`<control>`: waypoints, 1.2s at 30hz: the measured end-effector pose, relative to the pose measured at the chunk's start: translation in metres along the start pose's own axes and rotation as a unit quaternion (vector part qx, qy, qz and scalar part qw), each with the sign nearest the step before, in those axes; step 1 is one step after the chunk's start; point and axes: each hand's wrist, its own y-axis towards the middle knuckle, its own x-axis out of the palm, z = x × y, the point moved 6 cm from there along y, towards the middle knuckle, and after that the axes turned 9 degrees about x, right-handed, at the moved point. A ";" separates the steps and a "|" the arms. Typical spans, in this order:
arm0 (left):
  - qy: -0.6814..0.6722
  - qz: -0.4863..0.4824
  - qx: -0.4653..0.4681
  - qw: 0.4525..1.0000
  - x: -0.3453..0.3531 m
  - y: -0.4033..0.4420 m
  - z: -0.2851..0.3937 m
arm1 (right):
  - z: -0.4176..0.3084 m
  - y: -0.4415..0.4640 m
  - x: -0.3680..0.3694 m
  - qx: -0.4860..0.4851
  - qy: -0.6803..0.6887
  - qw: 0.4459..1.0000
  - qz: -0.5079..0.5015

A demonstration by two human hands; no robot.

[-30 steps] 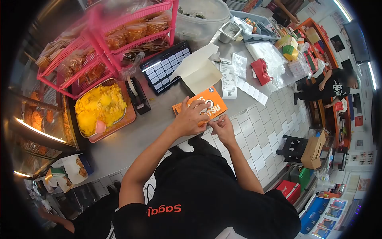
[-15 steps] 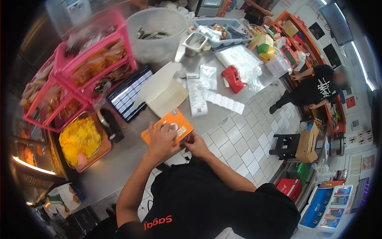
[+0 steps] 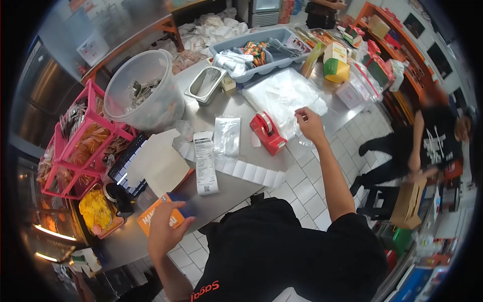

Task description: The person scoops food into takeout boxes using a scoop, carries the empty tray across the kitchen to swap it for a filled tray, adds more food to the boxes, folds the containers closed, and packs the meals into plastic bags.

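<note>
My left hand (image 3: 168, 229) is at the small orange box (image 3: 143, 221) with white lettering and a blue side, near the table's front edge. Its fingers and thumb span the box and cover part of the lettering. Out over the clear plastic bags (image 3: 282, 93), my right hand (image 3: 312, 127) is raised with its fingertips pinched together; what they hold, if anything, is too small to make out. Just left of it stands a red tape dispenser (image 3: 271, 135) with a roll of tape. A printed receipt (image 3: 205, 163) and an open cardboard food box (image 3: 163, 163) lie between the hands.
At the left are pink baskets (image 3: 75, 151) of packets, a tablet (image 3: 126, 168) and a tray of yellow food (image 3: 98, 211). A clear bucket (image 3: 143, 90), metal container (image 3: 206, 85) and blue-grey cutlery tray (image 3: 241, 75) stand farther back. A co-worker (image 3: 427, 136) stands at the right.
The right hand has left the orange box and moved right and forward to beside the tape dispenser. The left hand and the box appear lower and farther left. The view has shifted.
</note>
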 end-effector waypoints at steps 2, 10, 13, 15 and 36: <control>-0.155 0.078 0.071 0.982 0.006 0.031 0.061 | 0.012 0.044 -0.009 -0.010 -0.072 0.997 0.004; -0.784 -0.124 0.265 0.548 0.056 0.124 0.241 | 0.036 0.114 0.026 -0.013 -0.307 0.950 -0.047; -0.817 -0.122 0.248 0.506 0.061 0.142 0.258 | 0.029 0.101 0.026 -0.040 -0.345 0.935 -0.078; -0.827 -0.114 0.233 0.499 0.067 0.152 0.265 | 0.047 0.105 0.030 -0.058 -0.379 0.919 -0.094; -0.408 -0.009 0.152 0.900 0.144 0.204 0.162 | -0.195 0.115 -0.138 -0.156 0.307 0.933 -0.103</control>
